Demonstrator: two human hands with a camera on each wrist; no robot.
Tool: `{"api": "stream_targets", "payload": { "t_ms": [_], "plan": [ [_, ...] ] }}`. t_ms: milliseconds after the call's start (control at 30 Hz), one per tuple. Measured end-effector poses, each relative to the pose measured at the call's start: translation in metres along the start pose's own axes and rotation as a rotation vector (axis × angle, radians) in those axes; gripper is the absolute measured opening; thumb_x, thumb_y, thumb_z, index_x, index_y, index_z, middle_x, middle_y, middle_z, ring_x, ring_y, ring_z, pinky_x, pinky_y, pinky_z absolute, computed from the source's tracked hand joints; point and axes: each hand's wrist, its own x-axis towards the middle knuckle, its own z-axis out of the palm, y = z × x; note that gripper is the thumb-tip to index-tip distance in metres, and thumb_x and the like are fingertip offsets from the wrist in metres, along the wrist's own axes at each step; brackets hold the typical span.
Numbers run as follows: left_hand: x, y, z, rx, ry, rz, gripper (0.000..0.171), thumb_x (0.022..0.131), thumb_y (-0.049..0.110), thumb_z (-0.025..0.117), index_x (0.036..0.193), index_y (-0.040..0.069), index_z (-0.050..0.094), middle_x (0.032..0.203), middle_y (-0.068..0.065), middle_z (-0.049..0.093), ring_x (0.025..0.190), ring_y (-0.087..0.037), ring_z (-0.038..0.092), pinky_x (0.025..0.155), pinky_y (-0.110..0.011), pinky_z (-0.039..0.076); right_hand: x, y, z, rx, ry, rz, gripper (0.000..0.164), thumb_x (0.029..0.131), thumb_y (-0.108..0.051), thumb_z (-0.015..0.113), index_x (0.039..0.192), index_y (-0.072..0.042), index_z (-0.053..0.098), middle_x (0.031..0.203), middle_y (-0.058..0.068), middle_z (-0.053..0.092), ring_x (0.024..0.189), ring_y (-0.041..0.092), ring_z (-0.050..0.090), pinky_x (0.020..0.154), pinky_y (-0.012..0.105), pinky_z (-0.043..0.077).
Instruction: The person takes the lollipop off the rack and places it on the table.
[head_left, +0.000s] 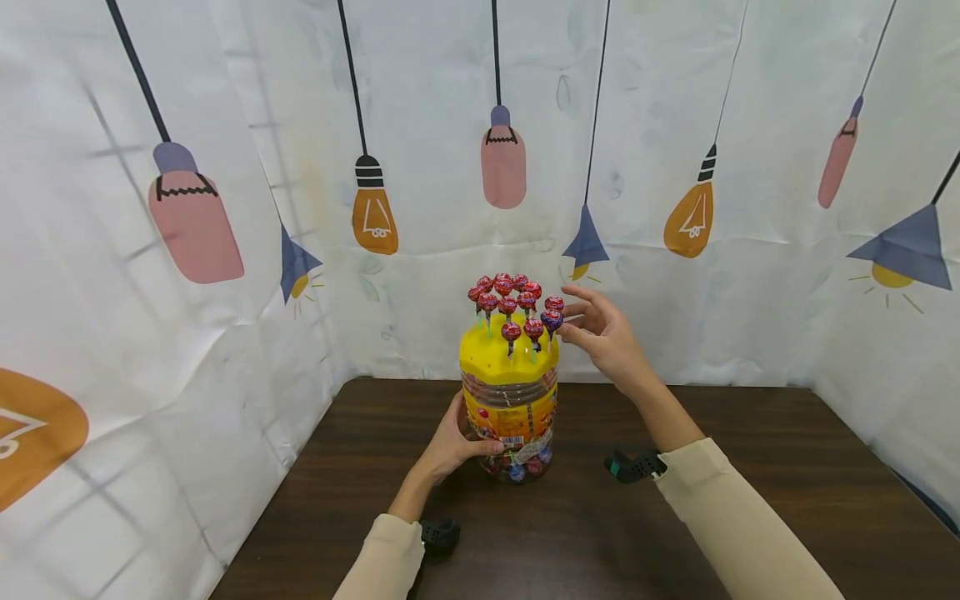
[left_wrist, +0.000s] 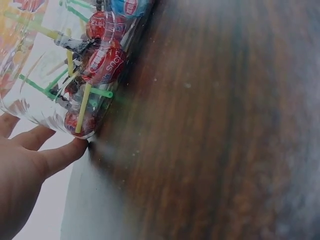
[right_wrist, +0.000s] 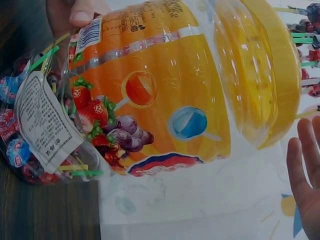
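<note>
A clear plastic candy jar (head_left: 517,417) with an orange label stands upright on the table. Several red-wrapped lollipops (head_left: 507,306) stick up out of its yellow lid (head_left: 487,358). Low on the jar's left side, my left hand (head_left: 452,446) grips it, thumb across the front and fingers partly hidden behind. In the left wrist view, fingertips touch the jar near its base. My right hand (head_left: 603,333) is at the lid's right edge, fingers loosely extended beside a purple lollipop (head_left: 552,320). Whether its thumb touches that lollipop is unclear.
Inside the jar's bottom lie more wrapped lollipops (left_wrist: 105,62) with green and yellow sticks. The dark wooden table (head_left: 720,500) reaches back to a white curtain (head_left: 442,317) printed with lamps. A dark band (head_left: 633,467) is at the right wrist.
</note>
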Motion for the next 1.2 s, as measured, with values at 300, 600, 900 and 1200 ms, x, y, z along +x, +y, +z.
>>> {"api": "stream_targets", "payload": {
  "t_ms": [300, 600, 900, 1200],
  "plan": [
    [-0.001, 0.000, 0.000, 0.014, 0.000, -0.019, 0.100, 0.085, 0.017, 0.085, 0.160, 0.026, 0.021, 0.158, -0.006, 0.043, 0.147, -0.035, 0.041, 0.115, -0.058, 0.043, 0.007, 0.003, 0.006, -0.038, 0.034, -0.038, 0.052, 0.097, -0.002, 0.066, 0.147, -0.010, 0.053, 0.103, 0.007, 0.066, 0.087, 0.020, 0.066, 0.079, 0.022, 0.059],
    [-0.001, 0.000, -0.001, 0.035, 0.009, -0.029, 0.100, 0.084, 0.018, 0.086, 0.160, 0.026, 0.022, 0.159, -0.005, 0.041, 0.150, -0.035, 0.038, 0.116, -0.060, 0.041, 0.013, -0.007, -0.003, 0.014, 0.121, -0.132, 0.049, 0.097, -0.006, 0.069, 0.144, -0.010, 0.056, 0.098, 0.004, 0.066, 0.084, 0.010, 0.068, 0.074, 0.023, 0.061],
    [-0.001, 0.003, 0.001, 0.049, 0.010, -0.026, 0.099, 0.084, 0.018, 0.086, 0.160, 0.024, 0.022, 0.158, -0.006, 0.042, 0.148, -0.036, 0.040, 0.115, -0.060, 0.042, -0.010, 0.015, -0.018, 0.002, 0.182, -0.115, 0.048, 0.097, -0.001, 0.067, 0.143, -0.012, 0.059, 0.095, -0.005, 0.069, 0.077, 0.011, 0.068, 0.068, 0.024, 0.062],
    [-0.002, 0.002, 0.001, 0.047, 0.019, -0.033, 0.099, 0.084, 0.018, 0.086, 0.160, 0.025, 0.024, 0.158, -0.005, 0.043, 0.148, -0.035, 0.041, 0.115, -0.059, 0.043, -0.047, 0.066, -0.021, 0.103, 0.261, -0.044, 0.046, 0.093, 0.004, 0.071, 0.137, -0.006, 0.061, 0.091, -0.002, 0.068, 0.071, 0.011, 0.068, 0.062, 0.026, 0.062]
  ]
}}
